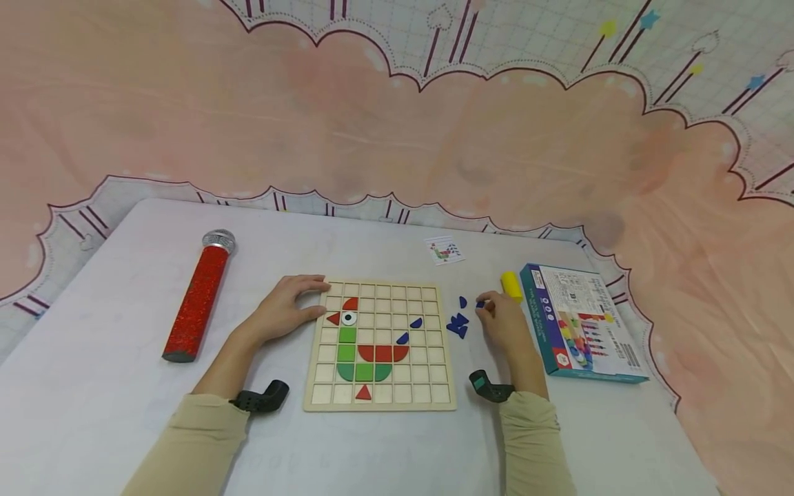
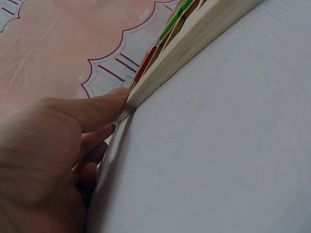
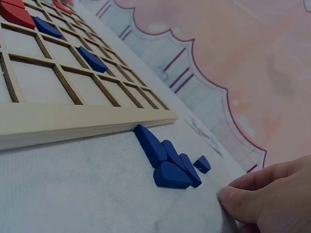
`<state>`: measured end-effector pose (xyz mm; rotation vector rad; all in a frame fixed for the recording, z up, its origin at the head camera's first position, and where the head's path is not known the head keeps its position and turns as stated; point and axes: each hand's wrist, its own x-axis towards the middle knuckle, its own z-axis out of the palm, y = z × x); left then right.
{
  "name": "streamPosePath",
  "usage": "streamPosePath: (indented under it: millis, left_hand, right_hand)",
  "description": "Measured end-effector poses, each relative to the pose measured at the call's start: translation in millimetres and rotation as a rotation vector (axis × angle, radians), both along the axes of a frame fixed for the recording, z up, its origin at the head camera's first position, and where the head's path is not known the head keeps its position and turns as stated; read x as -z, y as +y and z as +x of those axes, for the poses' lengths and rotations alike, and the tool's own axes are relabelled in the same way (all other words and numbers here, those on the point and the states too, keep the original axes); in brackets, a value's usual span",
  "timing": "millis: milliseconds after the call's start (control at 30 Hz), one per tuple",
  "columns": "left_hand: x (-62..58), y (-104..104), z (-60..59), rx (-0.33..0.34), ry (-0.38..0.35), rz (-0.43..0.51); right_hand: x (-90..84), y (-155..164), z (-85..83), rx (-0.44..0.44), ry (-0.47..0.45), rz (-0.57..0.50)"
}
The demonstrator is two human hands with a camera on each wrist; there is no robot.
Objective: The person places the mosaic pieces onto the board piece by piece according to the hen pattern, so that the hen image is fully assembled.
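Observation:
A wooden grid board (image 1: 446, 372) lies on the table with a bird-like figure of coloured pieces in its cells: a red crest, an eye disc (image 1: 349, 318), green squares (image 1: 346, 353), red pieces (image 1: 383, 353) and two blue pieces (image 1: 416, 322). Thumb and index finger of my left hand (image 1: 282, 308) rest, spread apart, along the board's upper left edge. Right of the board, my right hand (image 1: 505, 324) pinches a small blue piece (image 1: 480, 304) between thumb and finger; the right wrist view hides it. Several loose blue pieces (image 3: 172, 174) lie between that hand and the board.
A small card (image 1: 444, 251) with a printed bird lies behind the board. At right are a yellow cylinder (image 1: 511, 285) and a flat printed box (image 1: 583, 324). A red glittery microphone (image 1: 200, 300) lies far left. Beyond the table hangs a patterned cloth (image 1: 372, 138).

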<state>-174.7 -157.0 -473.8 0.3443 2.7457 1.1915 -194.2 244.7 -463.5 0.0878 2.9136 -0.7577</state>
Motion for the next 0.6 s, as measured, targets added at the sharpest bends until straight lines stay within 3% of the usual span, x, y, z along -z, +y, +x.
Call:
streamPosePath:
  millis: [600]
  left_hand:
    - [3.0,0,0.3,-0.008,-0.004,0.006]
  right_hand:
    - [-11.3,-3,3.4,-0.022,-0.019,-0.074]
